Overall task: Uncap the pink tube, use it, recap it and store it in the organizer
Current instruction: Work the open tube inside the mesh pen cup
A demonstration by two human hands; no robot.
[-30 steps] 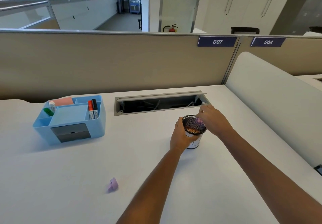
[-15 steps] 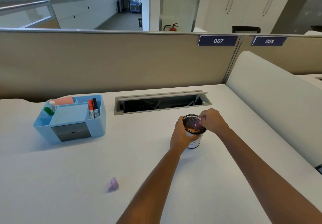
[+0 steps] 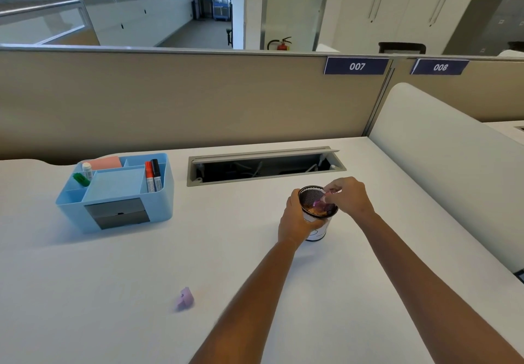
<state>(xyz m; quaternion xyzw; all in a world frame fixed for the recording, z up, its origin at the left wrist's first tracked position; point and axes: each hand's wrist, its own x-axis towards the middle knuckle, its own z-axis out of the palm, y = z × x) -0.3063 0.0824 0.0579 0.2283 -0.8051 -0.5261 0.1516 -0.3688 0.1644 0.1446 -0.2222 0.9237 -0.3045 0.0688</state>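
A black mesh cup with a white lower wall stands on the white desk, right of centre. My left hand is wrapped around its left side. My right hand hovers over the rim and pinches the pink tube, whose lower end slants down into the cup. The tube's pink cap lies alone on the desk near the front, left of my left forearm. The blue organizer sits at the back left, with two markers, a white bottle, a green item and a pink pad in its compartments.
An open cable hatch is set into the desk just behind the cup. A beige partition closes the back, and a white rounded divider runs along the right side.
My right hand has shifted slightly over the cup and tilted the pink tube deeper into it. My left hand still holds the cup in the same place.
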